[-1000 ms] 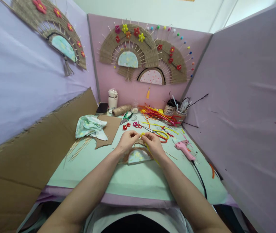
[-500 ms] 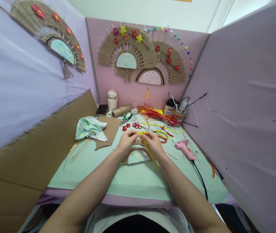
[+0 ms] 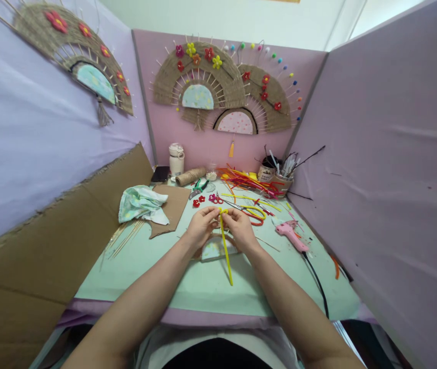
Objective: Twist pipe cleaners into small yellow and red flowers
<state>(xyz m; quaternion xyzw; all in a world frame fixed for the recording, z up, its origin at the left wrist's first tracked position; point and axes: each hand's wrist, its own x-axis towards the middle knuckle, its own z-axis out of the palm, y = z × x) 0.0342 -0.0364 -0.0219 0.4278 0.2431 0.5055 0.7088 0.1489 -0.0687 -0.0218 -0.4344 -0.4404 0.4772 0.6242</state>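
Observation:
Between my fingertips is a yellow pipe cleaner (image 3: 226,251), bent into small loops at its top, with a long straight tail hanging toward me. My left hand (image 3: 203,224) pinches the looped end from the left. From the right, my right hand (image 3: 240,225) pinches it too, thumb and finger closed. Below my hands a half-round fan piece (image 3: 214,248) with pale floral cloth and a brown border lies on the table, partly covered by them. Just beyond are finished red pipe-cleaner flowers (image 3: 199,201) and large scissors (image 3: 247,209) with yellow and orange handles.
A pink glue gun (image 3: 292,236) with a black cord lies at right. Crumpled floral cloth (image 3: 141,202), cardboard (image 3: 178,200) and thin sticks (image 3: 128,238) lie at left. Behind are pliers (image 3: 199,188), a twine roll (image 3: 190,177), a pile of pipe cleaners (image 3: 249,182) and a white bottle (image 3: 177,160).
The yellow pipe cleaner's tail has swung from beside my right wrist to hang between my hands. Both hands keep their pinch in about the same place.

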